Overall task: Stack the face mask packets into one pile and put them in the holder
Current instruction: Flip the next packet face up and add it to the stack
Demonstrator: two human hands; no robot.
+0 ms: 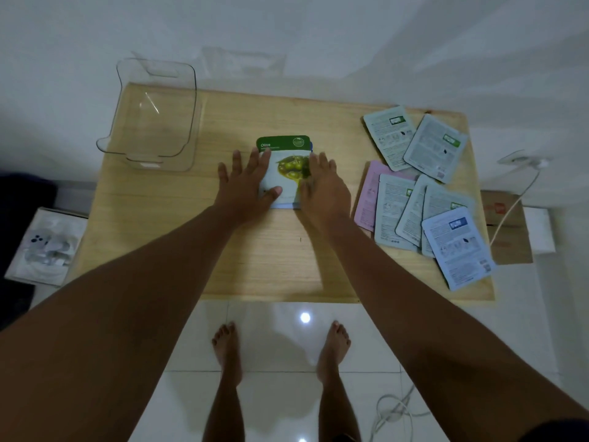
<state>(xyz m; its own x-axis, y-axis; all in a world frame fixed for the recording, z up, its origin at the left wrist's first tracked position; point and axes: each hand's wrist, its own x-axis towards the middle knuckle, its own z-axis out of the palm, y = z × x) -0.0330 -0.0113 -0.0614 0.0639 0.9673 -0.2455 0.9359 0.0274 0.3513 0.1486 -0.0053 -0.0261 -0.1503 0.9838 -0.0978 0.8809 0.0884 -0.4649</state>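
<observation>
Both hands lay flat, fingers spread, gripping nothing: left hand (247, 183), right hand (323, 183) flanked the olive packet (287, 169); long axis 12–6; loose packets (424, 199) at 3, nearer right.

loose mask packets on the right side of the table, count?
7 visible: two at the far right, then a near cluster: pink, three pale green, blue. Overlaps may hide more.

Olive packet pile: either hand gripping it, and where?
Not gripped. Both hands lie flat on the olive packet pile: left hand pressing its left side, right hand its right side, squaring it on the table.
</observation>
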